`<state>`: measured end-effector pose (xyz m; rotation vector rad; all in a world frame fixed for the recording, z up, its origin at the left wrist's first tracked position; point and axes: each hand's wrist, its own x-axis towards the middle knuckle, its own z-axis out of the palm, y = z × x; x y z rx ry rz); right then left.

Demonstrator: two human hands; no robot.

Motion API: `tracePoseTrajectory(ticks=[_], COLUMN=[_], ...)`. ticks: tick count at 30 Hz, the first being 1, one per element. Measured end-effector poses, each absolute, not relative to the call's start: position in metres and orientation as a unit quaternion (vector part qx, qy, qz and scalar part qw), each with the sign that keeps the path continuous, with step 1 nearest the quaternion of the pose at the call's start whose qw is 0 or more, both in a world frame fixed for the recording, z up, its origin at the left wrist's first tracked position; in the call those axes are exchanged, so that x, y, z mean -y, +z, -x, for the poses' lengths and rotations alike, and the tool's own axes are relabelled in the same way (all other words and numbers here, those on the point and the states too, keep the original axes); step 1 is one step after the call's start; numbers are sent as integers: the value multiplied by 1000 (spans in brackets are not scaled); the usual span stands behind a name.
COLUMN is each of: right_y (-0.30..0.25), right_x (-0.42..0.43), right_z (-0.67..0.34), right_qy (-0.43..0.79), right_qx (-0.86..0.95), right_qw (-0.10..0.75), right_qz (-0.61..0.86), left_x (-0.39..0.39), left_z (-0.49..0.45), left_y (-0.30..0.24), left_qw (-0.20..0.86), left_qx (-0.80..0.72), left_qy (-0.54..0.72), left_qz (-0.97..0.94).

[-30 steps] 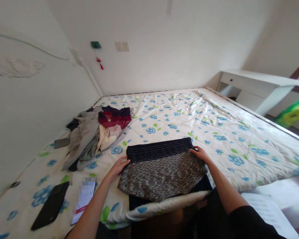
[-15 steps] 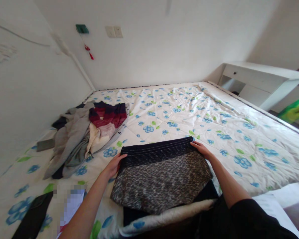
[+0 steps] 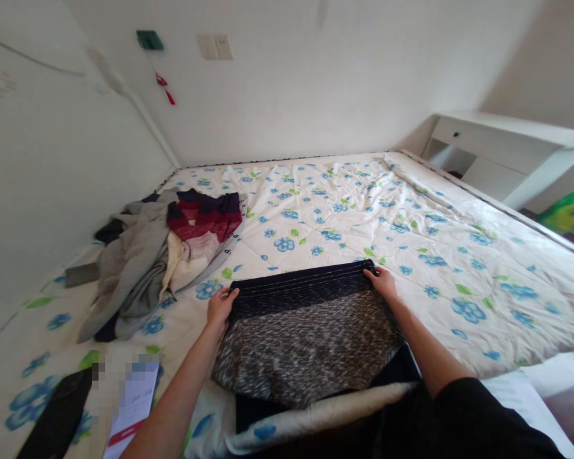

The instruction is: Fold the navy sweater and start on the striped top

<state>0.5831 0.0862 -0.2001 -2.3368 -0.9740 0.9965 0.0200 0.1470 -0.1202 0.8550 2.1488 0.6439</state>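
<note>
Garment: knit piece (image 3: 306,347), mottled grey-brown, dark striped band along far edge; spread flat at near edge of bed, center, between the two hands.
Left hand: at knit piece's far left corner; left hand (image 3: 219,307) pinching the band, thumb on top.
Right hand: at far right corner; right hand (image 3: 381,282) pinching band edge between thumb and fingers.
Dark cloth: dark cloth (image 3: 396,368) showing under near side of knit piece; can't tell if same garment.
Bed cover: white bed cover (image 3: 440,306), blue flowers, green leaves, wrinkled toward far right.
Clothes pile: clothes pile (image 3: 138,245) on left of bed, grey plus red-navy-cream pieces, well apart from knit piece.
Grey block: grey block (image 3: 81,275) just left of pile.
Near left: black flat item (image 3: 57,414) beside printed sheet (image 3: 132,398), partly pixelated.
Far wall: socket plates (image 3: 214,47); green item (image 3: 150,39) with red tassel (image 3: 166,89) below, left of plates.
Far right: white desk (image 3: 502,143) beside bed.
</note>
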Motion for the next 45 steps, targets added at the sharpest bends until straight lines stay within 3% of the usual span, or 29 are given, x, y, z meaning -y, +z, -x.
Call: tracePoseTrajectory(ticks=[6, 11, 17, 23, 31, 37, 40, 45], right_y=[-173, -152, -148, -155, -166, -174, -176, -176], right_x=[-92, -107, -108, -102, -98, -91, -91, -94], right_z=[-532, -390, -276, -309, -437, -492, -489, -488], right_qy=[162, 227, 268, 295, 273, 263, 277, 295], right_qx=[529, 690, 745, 734, 648, 601, 592, 586], right_qw=[199, 168, 155, 114, 13, -70, -88, -76], right_qz=[809, 666, 591, 601, 711, 752, 752, 751], left_x=[-142, -128, -113, -118, -113, -98, -54, 80], left_z=[-48, -109, -111, -92, -73, -103, -171, -291], left_y=[-105, -124, -144, -142, -131, -67, -14, 53], left_qw=[129, 126, 113, 109, 95, 119, 208, 695], left_qx=[-734, -598, -608, -638, -690, -725, -662, -354], left_qy=[148, 62, -21, -45, -81, -97, -39, -13], left_qz=[-650, -789, -786, -761, -713, -671, -719, -626])
